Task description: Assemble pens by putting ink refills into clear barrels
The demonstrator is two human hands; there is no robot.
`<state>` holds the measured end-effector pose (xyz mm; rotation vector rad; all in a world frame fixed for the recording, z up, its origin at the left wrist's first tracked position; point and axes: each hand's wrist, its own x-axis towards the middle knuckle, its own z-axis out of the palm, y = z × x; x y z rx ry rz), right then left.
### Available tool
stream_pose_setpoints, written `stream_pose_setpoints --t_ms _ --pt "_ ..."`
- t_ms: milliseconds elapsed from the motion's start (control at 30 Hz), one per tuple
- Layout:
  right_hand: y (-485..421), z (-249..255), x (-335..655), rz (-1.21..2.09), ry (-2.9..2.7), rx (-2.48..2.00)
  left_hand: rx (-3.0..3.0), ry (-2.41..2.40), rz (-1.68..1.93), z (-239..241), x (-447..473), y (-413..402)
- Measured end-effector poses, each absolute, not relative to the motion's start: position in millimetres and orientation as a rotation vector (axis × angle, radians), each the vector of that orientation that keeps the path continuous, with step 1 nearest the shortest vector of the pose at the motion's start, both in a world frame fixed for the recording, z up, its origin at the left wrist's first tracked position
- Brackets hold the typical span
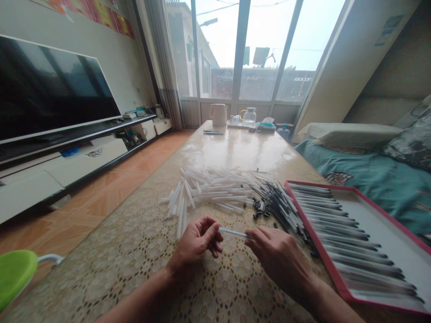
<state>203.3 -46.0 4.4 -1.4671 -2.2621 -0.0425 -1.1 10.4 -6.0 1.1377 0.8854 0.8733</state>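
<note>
Near the front of the table, my left hand (202, 237) pinches one end of a slim white pen (233, 232) between thumb and fingers. The other end is gripped by my right hand (278, 251), so the pen lies almost level between both. Beyond my hands spreads a loose heap of white pen barrels (215, 190). To its right lie a bundle of dark refills (278, 204) and a cluster of small black caps (261, 208). A red-rimmed box (340, 287) on the right holds a row of pens with black ends (350, 233).
At the table's far end stand a beige jug (219, 115), a glass pitcher (249, 116) and a tissue box (266, 126). A green stool (16, 278) is at the lower left. A sofa with a teal cover (370, 168) borders the right side.
</note>
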Motion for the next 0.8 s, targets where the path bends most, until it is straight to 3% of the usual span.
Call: stream_pose_setpoints --t_ms 133,267,800 --pt "-47 4 198 -0.224 -2.363 -1.411 1.147 0.823 0.847 -7 2 5" --pt "-49 -3 196 -0.122 -2.321 -1.430 1.140 0.813 0.878 -6 4 0" --pt "-48 7 201 1.276 -1.733 -1.261 1.331 0.774 0.985 -7 4 -15"
